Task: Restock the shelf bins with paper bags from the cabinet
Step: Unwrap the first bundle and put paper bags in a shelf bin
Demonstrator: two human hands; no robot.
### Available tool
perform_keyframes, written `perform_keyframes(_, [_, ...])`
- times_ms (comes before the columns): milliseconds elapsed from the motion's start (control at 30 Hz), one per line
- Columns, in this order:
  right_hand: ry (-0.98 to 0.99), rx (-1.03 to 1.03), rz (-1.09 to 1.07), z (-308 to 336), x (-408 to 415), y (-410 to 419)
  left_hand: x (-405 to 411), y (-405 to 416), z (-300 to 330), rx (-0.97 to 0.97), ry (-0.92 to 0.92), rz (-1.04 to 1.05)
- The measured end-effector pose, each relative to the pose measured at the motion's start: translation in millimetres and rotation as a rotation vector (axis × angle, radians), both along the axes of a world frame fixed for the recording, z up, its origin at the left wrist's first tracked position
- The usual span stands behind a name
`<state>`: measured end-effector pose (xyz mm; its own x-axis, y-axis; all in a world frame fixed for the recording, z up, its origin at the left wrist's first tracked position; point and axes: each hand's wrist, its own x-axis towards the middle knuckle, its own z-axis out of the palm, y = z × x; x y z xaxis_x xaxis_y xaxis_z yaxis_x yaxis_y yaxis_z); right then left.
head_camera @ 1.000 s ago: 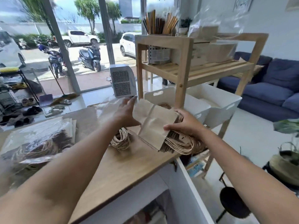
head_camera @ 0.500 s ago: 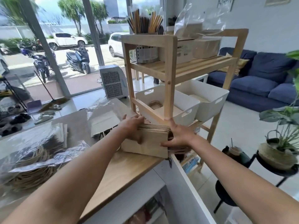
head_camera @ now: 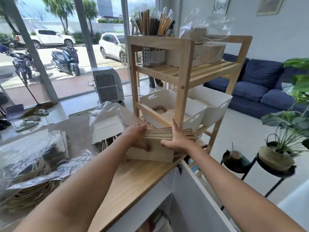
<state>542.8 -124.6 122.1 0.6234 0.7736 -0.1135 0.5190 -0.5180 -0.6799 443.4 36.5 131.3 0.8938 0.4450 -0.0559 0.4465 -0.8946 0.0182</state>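
A stack of brown paper bags (head_camera: pixel 157 150) stands on edge at the far right corner of the wooden counter (head_camera: pixel 133 178). My left hand (head_camera: pixel 136 136) presses its left side and my right hand (head_camera: pixel 176 139) clamps its right side, thumb up against the shelf post. Just behind, the wooden shelf (head_camera: pixel 185 81) carries two white bins: the left bin (head_camera: pixel 168 97) holds a few paper bags with twine handles, the right bin (head_camera: pixel 215 101) also holds some.
More bagged bundles in clear plastic (head_camera: pixel 31 164) lie on the counter's left, and an opened plastic wrap (head_camera: pixel 108 121) sits behind my left hand. An open white cabinet door (head_camera: pixel 200 198) stands below. Potted plants on black stands (head_camera: pixel 277 156) are at the right.
The bags went from loosely spread between my hands to a squared stack held upright on its edge. My view has moved closer to the shelf.
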Motion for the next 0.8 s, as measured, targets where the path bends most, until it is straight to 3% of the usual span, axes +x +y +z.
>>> perform_keyframes(133, [0.195, 0.197, -0.077, 1.8, -8.8, 6.7, 0.7, 7.9, 1.9, -0.09, -0.094, 0.001])
perform_keyframes(233, [0.377, 0.358, -0.197, 7.3, -0.9, 4.2, -0.7, 12.9, 6.4, -0.136, -0.05, -0.038])
perform_keyframes(367, [0.461, 0.486, -0.292, 3.5, 2.0, 14.6, -3.1, 7.4, 6.7, 0.007, 0.053, -0.062])
perform_keyframes(467, [0.513, 0.563, -0.247, -5.8, -6.2, 21.1, -6.7, 7.8, 2.9, 0.058, 0.071, -0.043])
perform_keyframes(700, [0.541, 0.512, -0.138, -14.4, -14.0, 26.3, -12.8, 9.2, -0.9, 0.075, 0.014, -0.042])
perform_keyframes(800, [0.316, 0.345, -0.055, 2.1, -6.7, 17.7, -13.3, 5.4, -2.4, 0.097, -0.019, -0.045])
